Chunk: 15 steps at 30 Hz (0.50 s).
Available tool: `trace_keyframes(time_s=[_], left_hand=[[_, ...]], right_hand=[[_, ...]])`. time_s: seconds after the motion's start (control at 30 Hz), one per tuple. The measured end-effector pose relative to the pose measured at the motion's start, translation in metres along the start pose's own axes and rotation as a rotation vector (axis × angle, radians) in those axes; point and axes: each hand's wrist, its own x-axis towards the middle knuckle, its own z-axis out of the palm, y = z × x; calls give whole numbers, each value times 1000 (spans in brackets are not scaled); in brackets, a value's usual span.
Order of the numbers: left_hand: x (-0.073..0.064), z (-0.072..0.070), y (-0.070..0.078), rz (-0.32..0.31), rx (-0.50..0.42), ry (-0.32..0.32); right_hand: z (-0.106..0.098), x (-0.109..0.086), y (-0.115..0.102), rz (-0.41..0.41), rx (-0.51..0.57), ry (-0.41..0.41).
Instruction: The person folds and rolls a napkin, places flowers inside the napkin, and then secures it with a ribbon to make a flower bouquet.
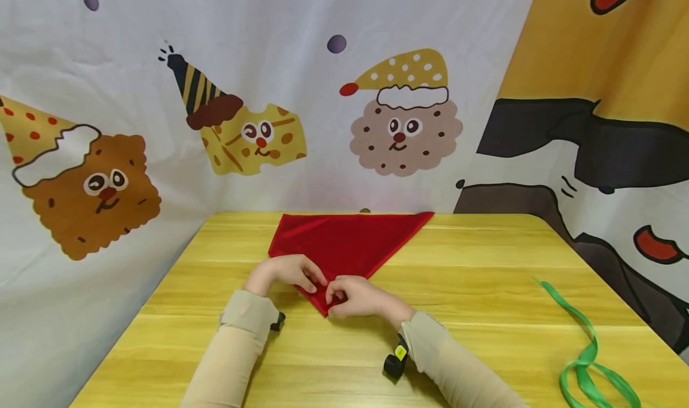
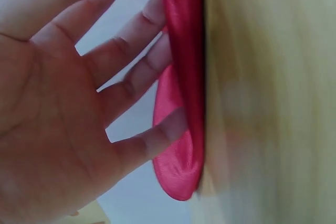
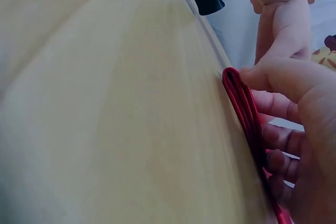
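Observation:
A folded red cloth (image 1: 344, 234) with a satiny sheen lies on the wooden table, its narrow corner pointing toward me. My left hand (image 1: 293, 271) reaches over the cloth's left side. In the left wrist view, its fairly straight fingers (image 2: 142, 77) touch the folded red cloth (image 2: 184, 51); the thumb does not show clearly. Facing it, my right hand (image 1: 357, 295) is at the near corner. In the right wrist view, the thumb (image 3: 262, 76) is at the cloth's folded edge (image 3: 242, 103) and the bent fingers (image 3: 281, 137) are against the layers.
A curling green ribbon (image 1: 589, 348) lies on the right part of the table (image 1: 473, 288). Behind the table hangs a white curtain (image 1: 258, 25) printed with cartoon snacks. Black wrist cameras are strapped at both sleeves, the right one (image 1: 395, 365) close to the tabletop.

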Motion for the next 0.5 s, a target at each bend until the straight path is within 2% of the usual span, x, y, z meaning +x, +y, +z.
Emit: trace_keyframes(time_s=[0.23,0.5], left_hand=[[2,-3,-9,15,-20,-8],[1,-4,-18,68,-1,-25]], right_hand=[[1,2,3,27,10,2],[0,-3,0,11,-29,-48]])
